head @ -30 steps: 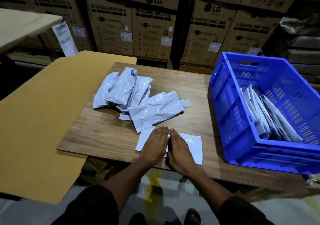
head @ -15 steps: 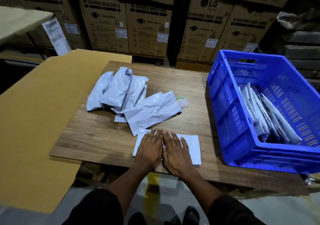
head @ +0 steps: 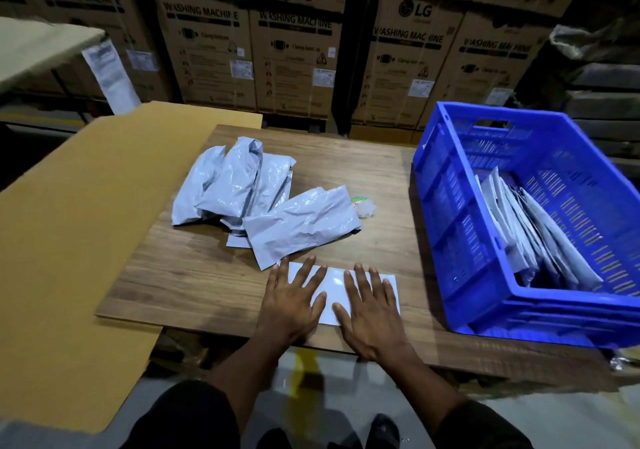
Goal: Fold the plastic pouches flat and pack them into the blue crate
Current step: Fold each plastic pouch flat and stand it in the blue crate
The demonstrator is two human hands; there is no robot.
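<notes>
Pressing down with straight, spread fingers, the left hand (head: pixel 292 305) and right hand (head: pixel 372 313) are laid flat on a white pouch (head: pixel 332 287) at the near edge of the wooden table (head: pixel 180 275); nothing is gripped. Much of that pouch is covered by the palms. Behind it, a heap of crinkled, glossy grey pouches (head: pixel 242 189) is seen. Right of the pouch, flattened pouches (head: pixel 533 237) are stood on edge inside the slotted blue crate (head: pixel 450 189), whose far right side is cut off.

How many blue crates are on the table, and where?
1. The blue slatted plastic crate stands at the right end of the wooden table, with flattened grey pouches leaning inside. Nothing hints at another crate, though the view ends at its right side.
</notes>
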